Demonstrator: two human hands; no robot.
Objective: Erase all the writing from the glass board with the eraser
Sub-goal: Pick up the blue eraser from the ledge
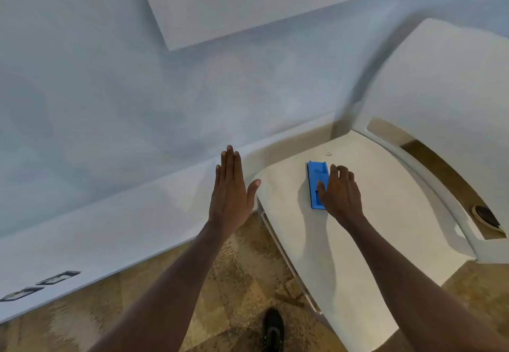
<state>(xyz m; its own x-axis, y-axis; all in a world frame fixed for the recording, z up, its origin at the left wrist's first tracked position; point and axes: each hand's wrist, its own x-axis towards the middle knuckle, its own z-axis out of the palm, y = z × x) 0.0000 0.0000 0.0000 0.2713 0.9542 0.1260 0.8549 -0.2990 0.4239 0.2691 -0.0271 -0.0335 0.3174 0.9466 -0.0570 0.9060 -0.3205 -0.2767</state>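
Observation:
A blue eraser (316, 176) lies flat on a white table (344, 247). My right hand (341, 194) hovers over its right side with the fingers spread. The thumb rests on the eraser's top and the fingertips sit past its right edge; no closed grip shows. My left hand (230, 191) is held flat and open, fingers together, in front of the wall to the left of the table, holding nothing. A corner of the pale glass board (248, 1) shows at the top of the view, and I see no writing on that part.
A white wall (96, 103) with a baseboard runs along the left, with two outlets (59, 277) low down. A curved white furniture piece (440, 89) stands behind the table on the right. Patterned carpet and my dark shoe (272, 327) are below.

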